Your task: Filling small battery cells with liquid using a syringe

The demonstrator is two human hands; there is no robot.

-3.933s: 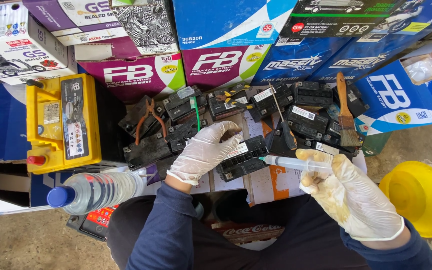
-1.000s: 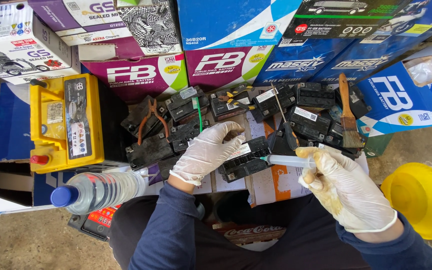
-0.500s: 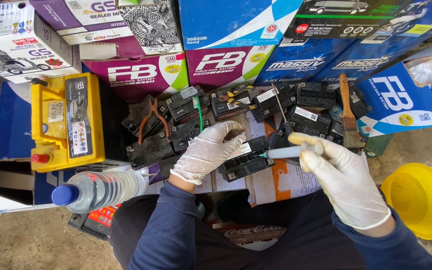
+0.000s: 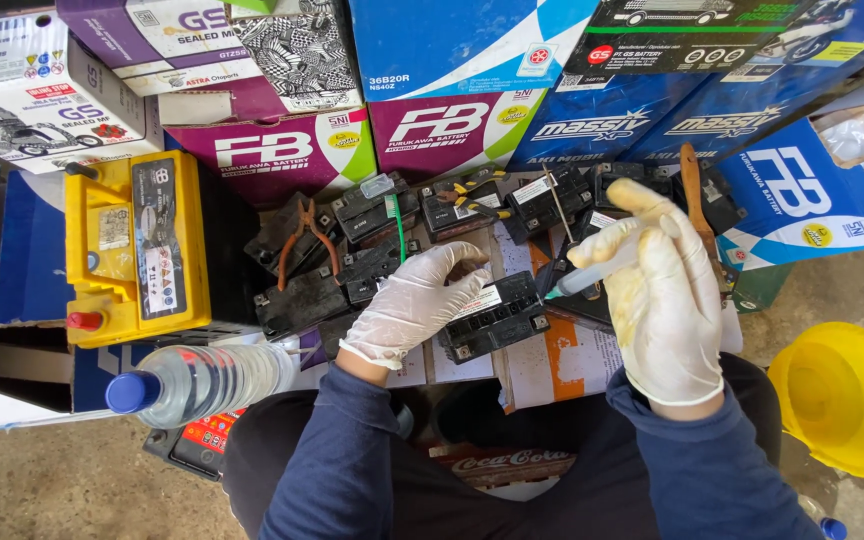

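My left hand [image 4: 418,301], in a white glove, rests on a small black battery [image 4: 497,318] and steadies it on a printed sheet. My right hand [image 4: 664,292], also gloved, is closed around a clear syringe [image 4: 592,274] whose tip points left toward that battery's right end. Several more small black batteries [image 4: 372,215] lie in a heap behind, between my hands and the stacked boxes.
A yellow battery [image 4: 135,246] stands at left. A clear bottle with a blue cap [image 4: 202,381] lies by my left knee. A yellow funnel [image 4: 845,396] sits at right. Orange-handled pliers [image 4: 301,233], a green toothbrush [image 4: 396,222], a wooden-handled brush [image 4: 699,205] and cardboard boxes [image 4: 457,60] lie behind.
My right hand has lifted and moved up with the syringe, tilting its tip down toward the battery. My left hand stays on the battery.
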